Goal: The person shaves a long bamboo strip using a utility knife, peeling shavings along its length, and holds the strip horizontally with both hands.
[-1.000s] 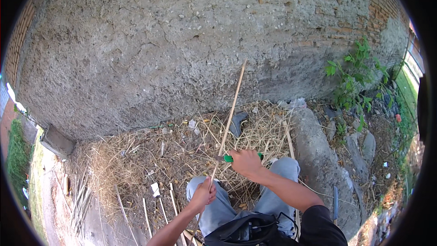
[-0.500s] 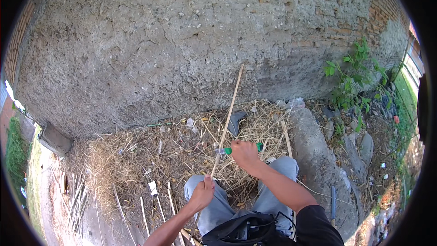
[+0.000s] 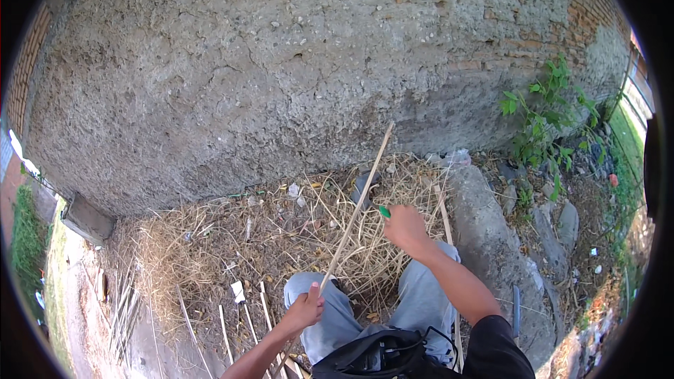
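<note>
A long, thin pale strip of wood or bamboo (image 3: 349, 229) slants up from between my knees toward the wall, its far end raised. My left hand (image 3: 302, 312) is closed around its lower part, thumb laid along it. My right hand (image 3: 407, 230) is a closed fist just right of the strip, gripping a green-handled tool (image 3: 384, 211). Only a green end of that tool shows past the fingers, a little apart from the strip; the rest is hidden in the fist.
A rough, crumbling wall (image 3: 281, 84) stands ahead. Straw-like shavings (image 3: 386, 267) cover the ground between my legs. Several more strips (image 3: 225, 333) lie at left, and a blue blade-like piece (image 3: 517, 312) rests on the concrete ledge (image 3: 477, 210). A leafy plant (image 3: 544, 123) grows at right.
My right hand has moved right and slightly away from me, taking the green-handled tool off the strip. The strip's far end has swung right and lower; my left hand has shifted slightly left.
</note>
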A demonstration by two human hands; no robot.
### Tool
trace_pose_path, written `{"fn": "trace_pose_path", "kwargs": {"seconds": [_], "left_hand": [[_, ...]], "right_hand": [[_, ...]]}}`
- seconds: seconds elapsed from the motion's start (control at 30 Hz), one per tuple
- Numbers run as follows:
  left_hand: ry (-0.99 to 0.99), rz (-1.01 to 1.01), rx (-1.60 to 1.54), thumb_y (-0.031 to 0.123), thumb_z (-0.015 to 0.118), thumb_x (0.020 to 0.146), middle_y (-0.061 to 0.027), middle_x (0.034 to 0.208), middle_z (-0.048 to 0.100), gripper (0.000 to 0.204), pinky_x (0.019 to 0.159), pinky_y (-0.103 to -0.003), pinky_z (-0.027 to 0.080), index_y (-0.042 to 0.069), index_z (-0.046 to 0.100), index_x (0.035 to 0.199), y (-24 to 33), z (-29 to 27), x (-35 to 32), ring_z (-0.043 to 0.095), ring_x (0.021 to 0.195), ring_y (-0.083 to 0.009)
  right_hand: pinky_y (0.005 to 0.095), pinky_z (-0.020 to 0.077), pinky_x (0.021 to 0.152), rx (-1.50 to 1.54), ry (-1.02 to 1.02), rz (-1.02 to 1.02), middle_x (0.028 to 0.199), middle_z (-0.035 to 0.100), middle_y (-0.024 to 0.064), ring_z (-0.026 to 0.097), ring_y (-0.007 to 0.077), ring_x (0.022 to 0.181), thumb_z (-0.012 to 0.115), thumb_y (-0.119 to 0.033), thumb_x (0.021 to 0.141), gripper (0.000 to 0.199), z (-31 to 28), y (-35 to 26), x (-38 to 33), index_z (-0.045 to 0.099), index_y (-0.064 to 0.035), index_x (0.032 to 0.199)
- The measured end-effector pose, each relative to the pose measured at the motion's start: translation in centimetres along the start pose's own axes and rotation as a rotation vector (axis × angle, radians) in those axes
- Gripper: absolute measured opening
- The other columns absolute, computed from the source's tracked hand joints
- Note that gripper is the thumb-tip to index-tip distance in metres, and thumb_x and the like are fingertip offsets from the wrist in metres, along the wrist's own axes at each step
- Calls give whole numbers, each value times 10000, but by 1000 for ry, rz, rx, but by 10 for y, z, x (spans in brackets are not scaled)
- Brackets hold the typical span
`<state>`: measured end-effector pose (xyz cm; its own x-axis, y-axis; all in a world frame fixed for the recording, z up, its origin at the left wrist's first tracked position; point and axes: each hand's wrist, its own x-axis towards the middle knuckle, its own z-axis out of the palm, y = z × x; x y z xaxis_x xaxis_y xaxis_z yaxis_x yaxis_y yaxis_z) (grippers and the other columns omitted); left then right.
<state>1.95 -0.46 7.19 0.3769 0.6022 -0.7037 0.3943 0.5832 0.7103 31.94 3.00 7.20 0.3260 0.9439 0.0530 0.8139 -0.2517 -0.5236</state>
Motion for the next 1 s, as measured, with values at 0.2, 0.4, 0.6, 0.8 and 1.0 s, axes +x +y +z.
{"fn": "trace_pose_path", "kwargs": {"seconds": [0.2, 0.4, 0.6, 0.8, 1.0], "left_hand": [[-97, 17, -35, 545, 238, 1006, 6, 544, 353, 594, 453, -287, 322, 69, 440, 714, 12, 4, 34, 354, 466, -124], [130, 246, 300, 537, 231, 1005, 13, 593, 379, 579, 489, -288, 351, 78, 422, 709, -6, 25, 30, 364, 503, -117], [152, 252, 504, 537, 222, 1002, -42, 656, 498, 656, 567, -330, 426, 11, 546, 781, -20, 17, 7, 475, 577, -162], [55, -32, 645, 537, 219, 1004, -178, 710, 578, 703, 758, -389, 460, -36, 587, 830, -36, -5, -60, 563, 707, -285], [62, -59, 516, 567, 246, 995, -138, 703, 576, 710, 731, -370, 463, -31, 585, 817, -68, -30, -52, 538, 687, -235]], "right_hand": [[515, 472, 823, -40, -122, -117, 843, 655, 220, 638, 395, 843, 561, -118, 793, 166, 21, -39, -37, 657, -41, 905], [512, 513, 683, -162, -29, -158, 794, 655, 231, 663, 391, 766, 556, -106, 792, 130, 38, -24, -7, 657, -24, 783], [486, 538, 681, -229, 52, -42, 839, 681, 217, 687, 363, 803, 552, -89, 812, 169, 31, 11, 34, 704, -16, 797], [480, 535, 705, -284, 221, 102, 854, 677, 220, 676, 384, 813, 540, -75, 822, 166, 5, 92, 75, 691, -5, 826], [451, 540, 696, -391, 163, 91, 856, 682, 209, 688, 353, 826, 565, -82, 829, 164, 16, 92, 89, 692, 6, 883]]}}
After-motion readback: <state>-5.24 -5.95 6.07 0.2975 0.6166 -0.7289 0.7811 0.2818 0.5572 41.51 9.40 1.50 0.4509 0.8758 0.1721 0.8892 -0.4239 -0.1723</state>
